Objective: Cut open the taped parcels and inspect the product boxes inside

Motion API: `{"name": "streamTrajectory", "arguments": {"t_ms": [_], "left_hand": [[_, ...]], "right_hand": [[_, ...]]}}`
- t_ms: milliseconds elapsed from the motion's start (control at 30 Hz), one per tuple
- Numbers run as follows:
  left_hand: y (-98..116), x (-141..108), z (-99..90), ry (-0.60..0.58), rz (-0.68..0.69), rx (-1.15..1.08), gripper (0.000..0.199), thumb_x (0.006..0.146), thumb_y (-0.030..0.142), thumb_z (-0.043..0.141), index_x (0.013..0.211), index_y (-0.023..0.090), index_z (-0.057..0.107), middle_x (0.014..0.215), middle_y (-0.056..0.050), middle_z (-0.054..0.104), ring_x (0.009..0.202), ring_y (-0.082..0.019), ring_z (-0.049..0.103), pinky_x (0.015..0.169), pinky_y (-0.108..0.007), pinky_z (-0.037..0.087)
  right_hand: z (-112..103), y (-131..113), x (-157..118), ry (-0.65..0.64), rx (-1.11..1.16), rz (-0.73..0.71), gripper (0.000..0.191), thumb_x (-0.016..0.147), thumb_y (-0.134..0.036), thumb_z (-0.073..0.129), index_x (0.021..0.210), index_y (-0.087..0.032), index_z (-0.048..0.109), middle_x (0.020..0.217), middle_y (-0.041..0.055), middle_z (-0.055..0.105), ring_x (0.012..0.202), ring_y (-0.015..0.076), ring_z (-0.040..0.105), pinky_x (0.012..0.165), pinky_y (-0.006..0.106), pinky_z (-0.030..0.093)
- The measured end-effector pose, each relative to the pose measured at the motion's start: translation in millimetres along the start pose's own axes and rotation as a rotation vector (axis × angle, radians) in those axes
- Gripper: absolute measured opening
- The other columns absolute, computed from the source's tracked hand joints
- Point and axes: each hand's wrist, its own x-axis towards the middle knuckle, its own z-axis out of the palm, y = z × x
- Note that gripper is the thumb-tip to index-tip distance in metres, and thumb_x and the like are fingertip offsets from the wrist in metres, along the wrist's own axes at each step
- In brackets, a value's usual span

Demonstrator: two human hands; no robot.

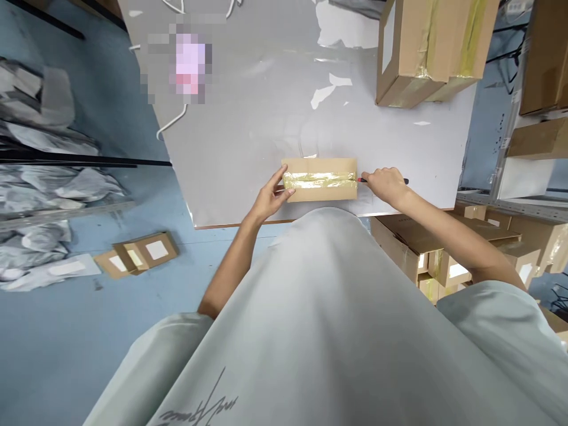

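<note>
A small cardboard box (319,194) lies near the front edge of the grey table, with shiny yellowish tape running along its top. My left hand (269,196) grips the box's left end, thumb on the near side and fingers on the far side. My right hand (385,184) is closed around a box cutter (406,181) with a dark handle and a red front part. Its tip meets the right end of the box, at the tape line. How much blade is out cannot be made out.
Two tall taped cartons (421,53) stand at the table's (248,118) back right. White scraps (323,93) lie on the tabletop. Several boxes (410,234) are stacked below right. An opened box (155,251) is on the left floor, near grey plastic bags (84,183) on a rack.
</note>
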Motion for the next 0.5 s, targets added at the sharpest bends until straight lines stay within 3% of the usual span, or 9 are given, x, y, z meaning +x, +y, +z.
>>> {"name": "streamTrajectory", "arguments": {"t_ms": [167,367,500], "left_hand": [[4,-3,2.2,0.005,-0.004,0.034,0.117,0.097,0.097,0.059,0.187,0.028,0.032,0.190,-0.022,0.035,0.170,-0.042,0.049,0.127,-0.055,0.056],[2,-4,-0.1,0.036,-0.038,-0.028,0.119,0.093,0.098,0.065,0.184,0.027,0.039,0.188,-0.023,0.040,0.167,-0.043,0.053,0.129,-0.059,0.055],[-5,-6,-15.2,0.062,-0.082,-0.062,0.122,0.088,0.099,0.069,0.184,0.029,0.040,0.188,-0.024,0.037,0.159,-0.043,0.062,0.124,-0.062,0.059]], "right_hand": [[7,18,4,-0.011,0.014,-0.048,0.047,0.124,-0.040,0.041,0.156,-0.024,0.071,0.126,0.0257,0.085,0.119,0.0378,0.079,0.091,0.042,0.043],[7,26,-15,0.011,0.058,-0.100,0.042,0.124,-0.037,0.044,0.152,-0.027,0.074,0.126,0.0220,0.086,0.116,0.0361,0.079,0.084,0.040,0.043],[33,48,-19,0.135,0.287,-0.065,0.034,0.121,-0.038,0.053,0.137,-0.030,0.081,0.118,0.0161,0.088,0.108,0.0340,0.080,0.084,0.040,0.048]]}}
